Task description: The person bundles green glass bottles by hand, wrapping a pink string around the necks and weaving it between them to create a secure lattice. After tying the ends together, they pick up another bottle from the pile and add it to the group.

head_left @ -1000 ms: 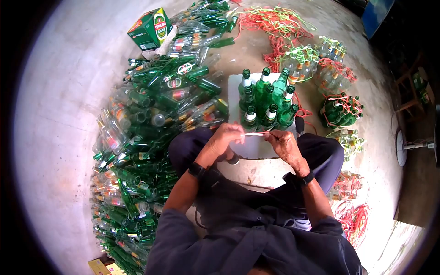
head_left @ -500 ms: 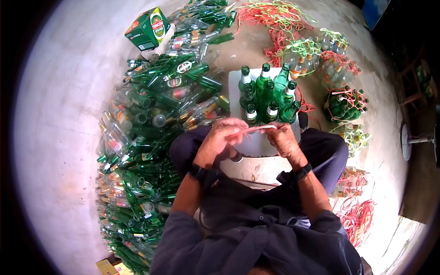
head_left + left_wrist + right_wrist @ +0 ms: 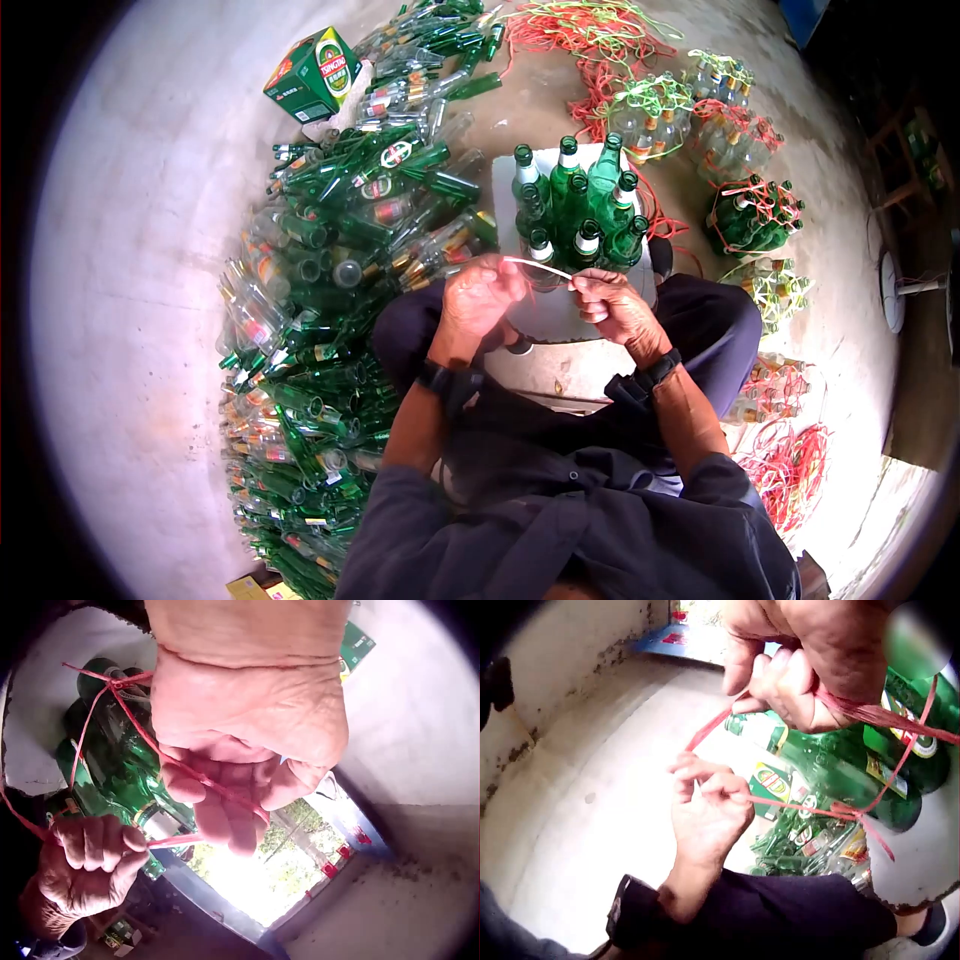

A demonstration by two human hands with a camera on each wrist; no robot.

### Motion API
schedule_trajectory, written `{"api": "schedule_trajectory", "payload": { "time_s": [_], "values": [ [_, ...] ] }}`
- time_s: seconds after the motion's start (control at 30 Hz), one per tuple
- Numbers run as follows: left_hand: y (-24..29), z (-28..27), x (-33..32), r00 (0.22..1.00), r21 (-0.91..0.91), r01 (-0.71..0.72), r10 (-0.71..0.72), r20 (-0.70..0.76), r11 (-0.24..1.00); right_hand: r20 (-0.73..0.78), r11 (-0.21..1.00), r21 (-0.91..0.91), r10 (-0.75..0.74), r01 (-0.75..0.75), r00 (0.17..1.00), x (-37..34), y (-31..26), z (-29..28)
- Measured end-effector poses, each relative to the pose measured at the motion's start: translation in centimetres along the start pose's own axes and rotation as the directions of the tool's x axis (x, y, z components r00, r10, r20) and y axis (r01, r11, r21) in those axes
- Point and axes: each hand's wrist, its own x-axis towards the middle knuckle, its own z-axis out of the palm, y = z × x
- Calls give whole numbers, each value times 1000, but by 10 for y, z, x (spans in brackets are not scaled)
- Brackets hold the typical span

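Note:
A cluster of green glass beer bottles (image 3: 572, 205) stands upright on a white slab (image 3: 575, 318) between the person's knees. Just on the near side of them, the left hand (image 3: 478, 298) and right hand (image 3: 618, 308) stretch a length of red plastic string (image 3: 540, 267). In the left wrist view the string (image 3: 214, 787) crosses the left fingers, which curl about it. The right hand (image 3: 94, 859) grips its strand in a fist. A knot (image 3: 846, 812) in the string lies beside the bottles in the right wrist view.
Loose bottles (image 3: 310, 320) lie in a long heap on the left. A green beer carton (image 3: 313, 78) sits at its far end. Bottle bundles tied with string (image 3: 750, 220) line the right side. Tangled string (image 3: 590, 40) lies beyond the slab, and another tangle (image 3: 785, 475) at the near right.
The left hand has turned and risen slightly, drawing the string into an arc between the hands. The right hand keeps its grip nearly in place. The bottles stay standing.

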Motion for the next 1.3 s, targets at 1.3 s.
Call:
{"api": "schedule_trajectory", "payload": {
  "time_s": [1.3],
  "values": [
    [-9, 98, 46, 910, 693, 85, 339, 237, -716, -232, 838, -524, -311, 151, 921, 6, 21, 25]
  ]
}}
